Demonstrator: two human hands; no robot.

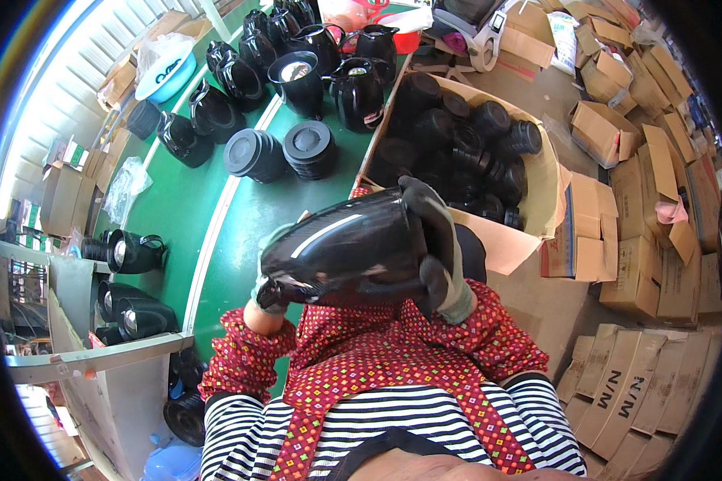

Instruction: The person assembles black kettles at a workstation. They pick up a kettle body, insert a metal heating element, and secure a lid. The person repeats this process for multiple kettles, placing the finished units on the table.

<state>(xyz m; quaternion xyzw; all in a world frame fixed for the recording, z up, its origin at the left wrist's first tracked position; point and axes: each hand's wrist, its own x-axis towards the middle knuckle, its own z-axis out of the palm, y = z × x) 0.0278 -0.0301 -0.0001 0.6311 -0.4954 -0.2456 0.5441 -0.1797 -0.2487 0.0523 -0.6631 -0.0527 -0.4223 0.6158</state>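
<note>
In front of my chest a glossy black jug body (345,248) lies on its side in the air, held at both ends. My left hand (269,276), in a pale glove, is closed round its left end, though most of those fingers are hidden behind it. My right hand (440,252), in a grey glove with dark coated fingers, grips the right end from above and below. Beyond the jug, two stacks of black ridged round discs, a left stack (253,155) and a right stack (310,150), stand on the green table (241,216).
Several black jugs (297,84) crowd the table's far end, near a light blue basin (168,76). An open cardboard box (549,204) of black round parts stands right of the table. More cartons (638,264) line the right side. Further jugs (132,252) sit at the left edge.
</note>
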